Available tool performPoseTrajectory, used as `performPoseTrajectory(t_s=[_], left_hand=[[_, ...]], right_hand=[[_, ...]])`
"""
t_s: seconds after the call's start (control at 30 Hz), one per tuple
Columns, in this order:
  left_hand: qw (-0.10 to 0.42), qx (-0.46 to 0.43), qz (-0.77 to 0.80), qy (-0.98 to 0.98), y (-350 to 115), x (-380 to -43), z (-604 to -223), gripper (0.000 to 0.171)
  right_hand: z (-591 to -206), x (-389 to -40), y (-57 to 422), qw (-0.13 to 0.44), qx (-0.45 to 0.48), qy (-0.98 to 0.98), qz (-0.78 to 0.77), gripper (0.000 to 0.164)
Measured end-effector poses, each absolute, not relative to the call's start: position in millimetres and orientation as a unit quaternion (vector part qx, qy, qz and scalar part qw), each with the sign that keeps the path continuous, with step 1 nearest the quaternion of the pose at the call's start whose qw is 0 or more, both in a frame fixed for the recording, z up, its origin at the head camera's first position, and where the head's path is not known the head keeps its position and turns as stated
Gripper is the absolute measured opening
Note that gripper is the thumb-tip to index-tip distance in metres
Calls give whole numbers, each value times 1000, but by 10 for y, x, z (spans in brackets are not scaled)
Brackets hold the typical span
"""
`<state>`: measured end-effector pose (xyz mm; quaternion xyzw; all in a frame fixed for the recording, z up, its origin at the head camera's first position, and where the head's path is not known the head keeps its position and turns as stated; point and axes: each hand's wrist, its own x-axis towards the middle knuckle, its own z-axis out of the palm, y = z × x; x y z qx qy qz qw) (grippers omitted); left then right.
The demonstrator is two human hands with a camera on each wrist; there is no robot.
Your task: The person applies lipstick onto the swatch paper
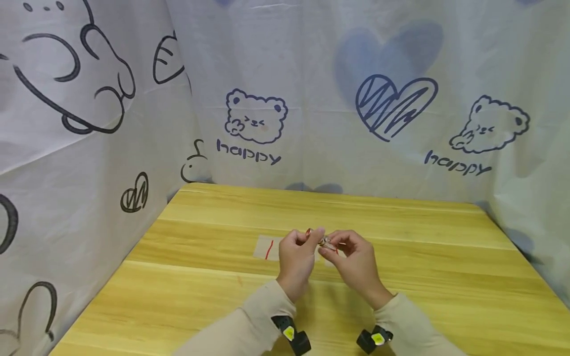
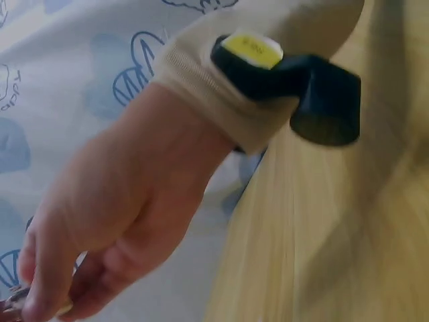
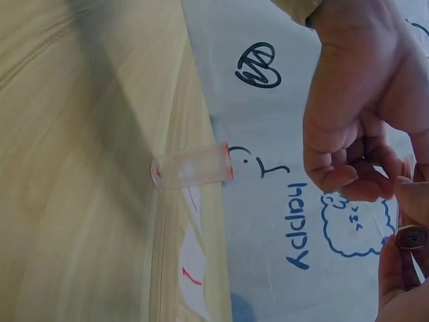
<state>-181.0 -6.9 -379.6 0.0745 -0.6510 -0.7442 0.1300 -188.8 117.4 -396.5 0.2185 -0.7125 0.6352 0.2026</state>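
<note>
Above the table, my left hand [image 1: 297, 262] and right hand [image 1: 356, 262] meet at their fingertips. They pinch a small metallic item [image 1: 326, 242] between them; its kind is hard to tell. In the right wrist view, a small dark round piece with a golden rim [image 3: 412, 237] shows at the right hand's [image 3: 395, 295] fingertips. The left hand's [image 3: 362, 107] fingers are curled above it. The left wrist view has the right hand [image 2: 114, 201] pointing downward, its fingertips partly cut off. A red curved bit [image 1: 308, 231] shows by the left thumb; I cannot tell what it belongs to.
A clear cylinder with a red rim [image 3: 191, 166] stands upright on the wooden table [image 1: 178, 287], low beneath the hands. Pale paper strips [image 1: 262, 247] with red lines lie on the table. White printed cloth [image 1: 311, 148] encloses the back and sides.
</note>
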Motion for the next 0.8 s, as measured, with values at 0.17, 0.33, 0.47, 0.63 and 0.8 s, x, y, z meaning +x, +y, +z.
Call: performPoseTrajectory(t_s=[0.17,0.33,0.47,0.63,0.8], left_hand=[[89,33,-727,-680,-147,-1830,-3810,36],[46,-26,-709,-704,-258,-1837,-3815,33],[22,-73,-680,-729,-358,-1841,-3817,32],[23,-111,-642,-758,-495,-1832,-3845,31],[39,-118,-613,-780,-649,-1852,-3932,29]], right_hand=[[-3959,-1902,1236,174,199,-734,626,23],[-3966,-1911,1305,154,204,-744,617,23],[-3961,-1898,1356,136,208,-747,617,22],[-3976,-1899,1428,117,201,-745,625,22],[-4014,-1910,1505,101,179,-749,630,22]])
